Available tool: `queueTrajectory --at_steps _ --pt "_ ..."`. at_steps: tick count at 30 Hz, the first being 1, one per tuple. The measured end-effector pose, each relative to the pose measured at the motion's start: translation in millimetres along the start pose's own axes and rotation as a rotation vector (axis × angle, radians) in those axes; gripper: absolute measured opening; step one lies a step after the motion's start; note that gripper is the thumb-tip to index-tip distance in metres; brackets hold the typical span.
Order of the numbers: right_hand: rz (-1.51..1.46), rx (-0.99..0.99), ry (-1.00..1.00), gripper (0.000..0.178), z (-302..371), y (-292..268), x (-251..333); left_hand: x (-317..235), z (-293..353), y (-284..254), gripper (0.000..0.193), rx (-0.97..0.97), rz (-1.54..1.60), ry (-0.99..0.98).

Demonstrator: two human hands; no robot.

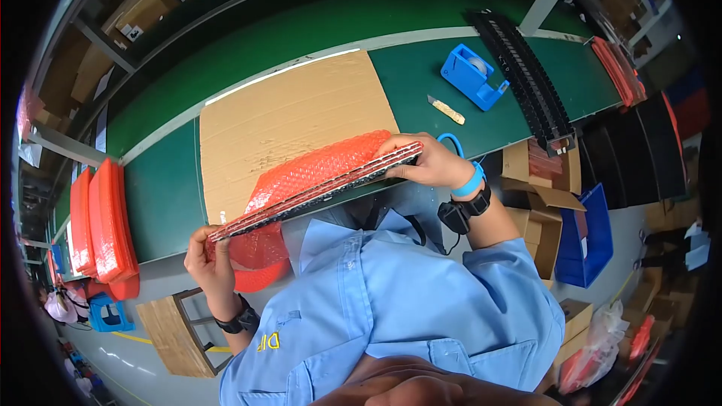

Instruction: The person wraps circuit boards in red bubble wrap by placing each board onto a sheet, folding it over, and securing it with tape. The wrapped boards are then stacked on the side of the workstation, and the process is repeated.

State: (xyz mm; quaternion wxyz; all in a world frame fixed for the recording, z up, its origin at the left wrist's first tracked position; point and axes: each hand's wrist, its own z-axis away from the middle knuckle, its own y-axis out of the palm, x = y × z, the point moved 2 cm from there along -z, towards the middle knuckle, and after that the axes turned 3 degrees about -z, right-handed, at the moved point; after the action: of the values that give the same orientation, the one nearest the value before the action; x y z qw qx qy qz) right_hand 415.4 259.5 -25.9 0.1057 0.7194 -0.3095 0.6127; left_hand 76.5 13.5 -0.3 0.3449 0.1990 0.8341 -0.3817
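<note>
My left hand (210,262) and my right hand (432,163) grip the two ends of a long stack of thin flat boards (316,195), seen edge-on with dark and reddish layers. It is held tilted, right end farther out, above the table's near edge. The fingers of both hands are closed round its ends. Just behind it lies red bubble wrap (320,168), part of which hangs below the table edge. Under the wrap is a flat cardboard sheet (297,105) on the green table (162,192).
A utility knife (448,111) and a blue tape dispenser (474,77) lie right of the cardboard. Beyond them runs a long black slotted strip (526,75). Red-wrapped packs (110,222) stand at the left end. Cardboard boxes (538,233) and a blue bin (590,244) stand right.
</note>
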Motion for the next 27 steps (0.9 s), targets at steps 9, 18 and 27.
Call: queueTrajectory --at_steps 9,18,27 --pt "0.126 -0.092 -0.043 0.031 8 -6 7 -2 -3 8 0.014 -0.038 0.049 -0.06" --pt "0.074 -0.085 -0.099 0.043 10 -8 6 -4 -7 9 0.017 -0.004 0.042 -0.013" --pt "0.098 -0.127 -0.119 0.039 20 -12 -3 -7 -2 17 0.017 -0.032 0.105 -0.032"
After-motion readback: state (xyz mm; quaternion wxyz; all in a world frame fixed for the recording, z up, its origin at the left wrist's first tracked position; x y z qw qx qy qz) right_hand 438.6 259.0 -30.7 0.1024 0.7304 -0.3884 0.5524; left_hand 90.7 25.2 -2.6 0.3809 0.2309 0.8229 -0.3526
